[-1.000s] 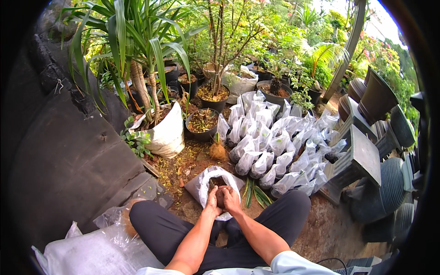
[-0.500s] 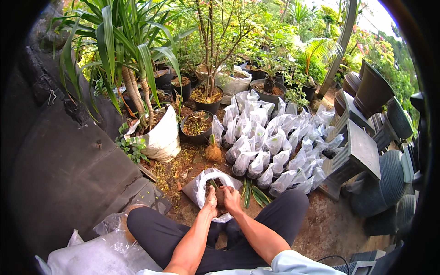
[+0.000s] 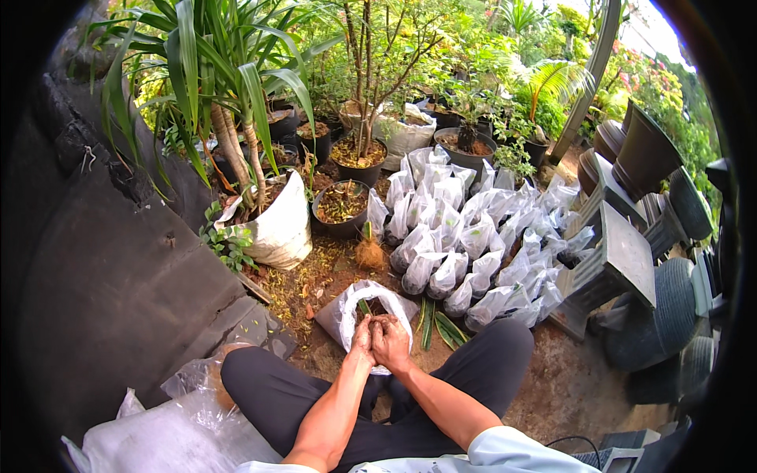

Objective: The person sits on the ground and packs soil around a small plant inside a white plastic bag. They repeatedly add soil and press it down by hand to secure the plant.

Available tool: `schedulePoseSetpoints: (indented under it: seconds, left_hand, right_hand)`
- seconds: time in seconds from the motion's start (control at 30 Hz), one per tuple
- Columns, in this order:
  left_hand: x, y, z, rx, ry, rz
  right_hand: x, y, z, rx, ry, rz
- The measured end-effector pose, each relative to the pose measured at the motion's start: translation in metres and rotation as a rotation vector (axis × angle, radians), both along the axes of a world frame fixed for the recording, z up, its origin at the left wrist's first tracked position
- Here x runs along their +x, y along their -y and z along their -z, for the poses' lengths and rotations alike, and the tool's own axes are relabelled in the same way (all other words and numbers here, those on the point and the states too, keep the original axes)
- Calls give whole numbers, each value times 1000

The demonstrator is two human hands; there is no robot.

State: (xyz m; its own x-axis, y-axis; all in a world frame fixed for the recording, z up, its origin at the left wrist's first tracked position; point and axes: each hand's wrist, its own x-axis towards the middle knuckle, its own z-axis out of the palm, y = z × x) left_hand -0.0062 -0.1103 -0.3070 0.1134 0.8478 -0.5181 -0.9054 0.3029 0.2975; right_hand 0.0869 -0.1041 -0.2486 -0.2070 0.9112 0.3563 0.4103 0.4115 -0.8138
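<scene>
Both hands meet over the mouth of a white sack (image 3: 337,311) on the ground between my legs. My left hand (image 3: 362,339) and my right hand (image 3: 389,340) press together, fingers curled inward. Whatever lies between them is hidden. Dark brown soil (image 3: 385,306) shows inside the sack beyond my fingers. A short green leaf piece (image 3: 363,307) stands up there, just past my left fingertips. Long green leaves with pale edges (image 3: 449,332) lie on the ground right of the sack.
Rows of white plastic bags (image 3: 473,236) stand ahead to the right. A brown fibrous root ball (image 3: 370,255) sits beyond the sack. Potted plants (image 3: 339,209) line the back, stacked dark pots (image 3: 650,315) the right. Plastic-wrapped white bags (image 3: 169,437) lie at lower left.
My right hand has moved left and closed in against my left hand. The brown clump that showed between them is now covered.
</scene>
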Motion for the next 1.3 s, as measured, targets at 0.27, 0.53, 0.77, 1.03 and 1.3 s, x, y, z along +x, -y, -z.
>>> schedulePoseSetpoints:
  seconds: [0.27, 0.53, 0.77, 1.03, 1.3]
  left_hand:
    - [7, 0, -38, -187, -219, 70]
    - [11, 4, -35, -155, -70, -102]
    - [-3, 1, 13, 88, -126, -17]
    - [6, 1, -52, -299, -216, 37]
    - [-1, 2, -47, -170, -32, -33]
  right_hand:
    - [14, -30, 7, -752, -314, 176]
    - [-1, -4, -13, -323, -9, 21]
    - [-1, 4, -10, -92, 146, -12]
    - [4, -14, -4, -543, -222, 91]
    - [4, -12, -15, -144, 155, 2]
